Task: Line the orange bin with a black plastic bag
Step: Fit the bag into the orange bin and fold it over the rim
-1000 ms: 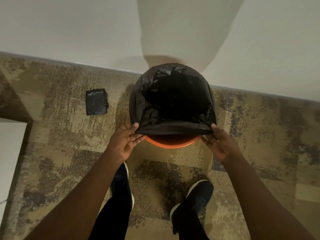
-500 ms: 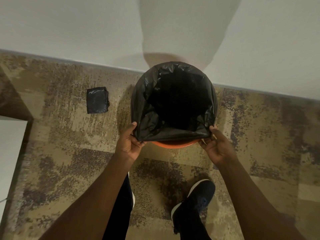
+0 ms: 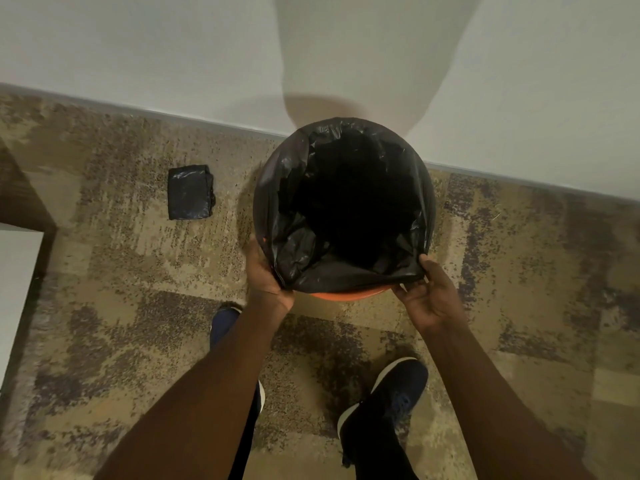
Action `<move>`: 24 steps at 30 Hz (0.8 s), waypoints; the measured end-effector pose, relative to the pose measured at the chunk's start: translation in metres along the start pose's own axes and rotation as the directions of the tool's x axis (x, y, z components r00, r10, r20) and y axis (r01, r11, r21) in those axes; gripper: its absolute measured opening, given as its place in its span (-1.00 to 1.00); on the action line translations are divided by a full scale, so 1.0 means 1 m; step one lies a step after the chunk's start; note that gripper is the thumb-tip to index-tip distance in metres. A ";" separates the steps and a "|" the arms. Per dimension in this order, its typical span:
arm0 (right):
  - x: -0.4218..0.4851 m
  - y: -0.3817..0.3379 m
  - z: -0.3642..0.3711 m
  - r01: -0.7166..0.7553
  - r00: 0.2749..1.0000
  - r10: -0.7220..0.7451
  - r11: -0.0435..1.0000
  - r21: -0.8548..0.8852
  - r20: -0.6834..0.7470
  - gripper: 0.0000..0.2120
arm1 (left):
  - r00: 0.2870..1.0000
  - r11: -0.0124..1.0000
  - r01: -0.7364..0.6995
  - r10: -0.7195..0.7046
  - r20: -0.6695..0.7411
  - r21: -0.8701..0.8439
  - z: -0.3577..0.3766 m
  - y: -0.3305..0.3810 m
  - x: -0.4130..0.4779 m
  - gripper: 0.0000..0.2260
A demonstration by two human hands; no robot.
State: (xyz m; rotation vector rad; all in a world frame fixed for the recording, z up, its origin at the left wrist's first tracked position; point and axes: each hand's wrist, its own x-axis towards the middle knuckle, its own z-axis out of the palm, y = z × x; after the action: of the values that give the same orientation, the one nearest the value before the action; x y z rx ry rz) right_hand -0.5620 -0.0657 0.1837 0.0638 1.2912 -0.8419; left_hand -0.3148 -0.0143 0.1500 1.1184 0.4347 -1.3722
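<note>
Both the left hand (image 3: pixel 265 271) and right hand (image 3: pixel 427 292) grasp the black bag (image 3: pixel 294 258) at the orange bin (image 3: pixel 349 295) near rim (folded bags (image 3: pixel 189 192) lie left of it).

The floor (image 3: pixel 138 306) is a mottled tan and dark purple-grey carpet that runs to a white wall. On it, just beyond the hands (image 3: pixel 268 275), stands the orange bin (image 3: pixel 349 295), draped in a black plastic bag (image 3: pixel 311 268). A folded black bag (image 3: pixel 189 192) lies flat beyond and to the left of the left hand. Two dark shoes (image 3: pixel 394 393) rest on the carpet nearer than the hands.
</note>
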 end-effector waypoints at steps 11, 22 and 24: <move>-0.002 -0.016 -0.004 0.061 0.993 -0.036 0.974 -0.219 0.116 -0.68 | 0.988 0.965 -0.045 0.006 0.152 0.258 0.012 0.036 0.012 -0.39; -0.008 0.026 0.011 0.006 1.000 -0.012 0.977 -0.212 -0.027 -0.72 | 0.985 0.931 0.053 -0.108 0.135 0.360 0.008 0.080 0.032 -0.74; -0.008 0.033 0.009 0.029 0.999 -0.037 0.938 -0.345 -0.015 -0.70 | 0.991 0.906 0.072 -0.112 0.073 0.416 -0.008 0.083 0.029 -0.73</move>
State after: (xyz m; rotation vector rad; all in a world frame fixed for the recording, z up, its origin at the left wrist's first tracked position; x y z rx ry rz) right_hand -0.5362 -0.0425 0.1799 -0.2289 1.4465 -0.6334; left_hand -0.2299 -0.0388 0.1536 1.3809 0.1267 -1.6425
